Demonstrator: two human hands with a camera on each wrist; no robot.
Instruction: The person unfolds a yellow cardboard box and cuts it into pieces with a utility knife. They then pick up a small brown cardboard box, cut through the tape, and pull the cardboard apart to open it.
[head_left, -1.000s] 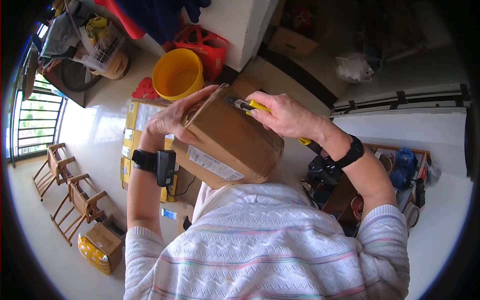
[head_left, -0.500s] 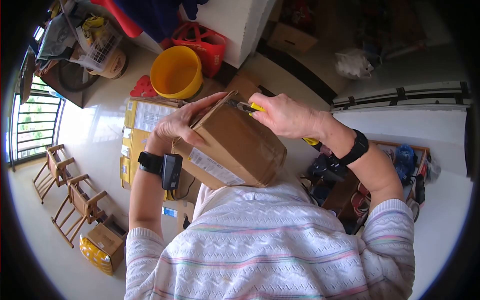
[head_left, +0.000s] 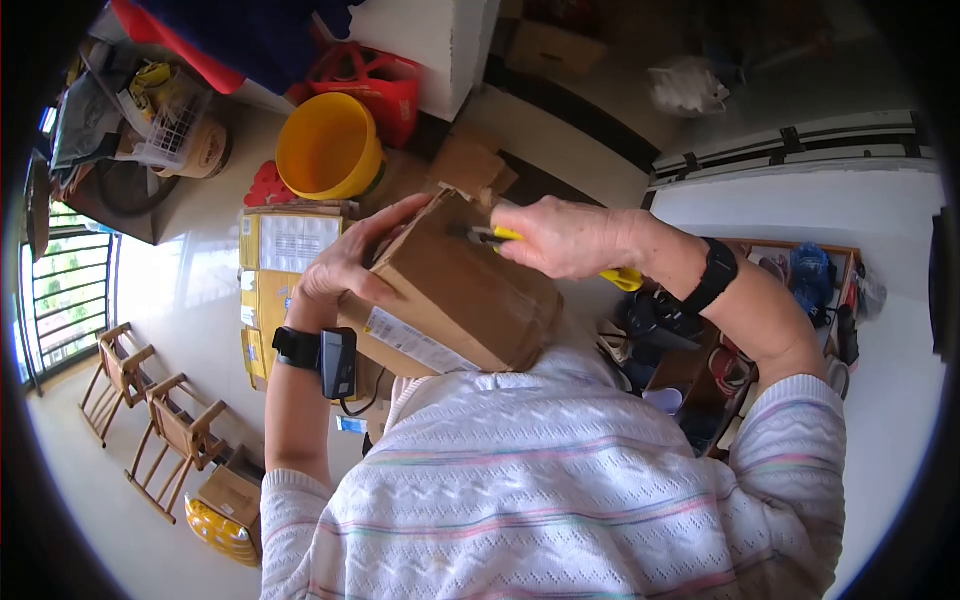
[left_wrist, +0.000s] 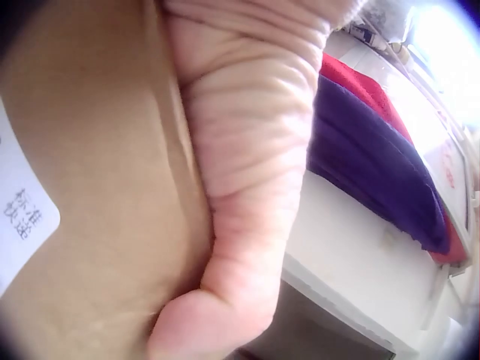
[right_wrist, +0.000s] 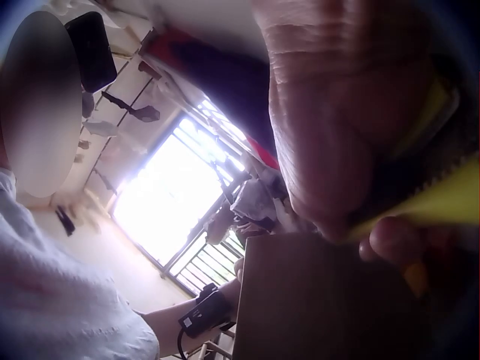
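Note:
A brown cardboard box (head_left: 465, 290) with a white shipping label (head_left: 420, 340) is tilted against the person's chest in the head view. The left hand (head_left: 350, 262) grips its upper left edge; its thumb (left_wrist: 240, 225) lies along the box's side in the left wrist view. In the right hand (head_left: 565, 238) is a yellow utility knife (head_left: 622, 278), its metal front end at the box's upper face. The right wrist view shows the knife's yellow body (right_wrist: 435, 199) under the curled fingers, with a toothed track along it.
Beyond the box stand a yellow bucket (head_left: 330, 148) and a red bag (head_left: 385, 95). Flattened cartons (head_left: 290, 245) lie at the left, with wooden chairs (head_left: 185, 425) farther out. A shoe rack (head_left: 690, 370) is on the right.
The knife's front end has moved down the box's face, toward the person, with the right hand. The left hand keeps its grip. The head view has shifted slightly.

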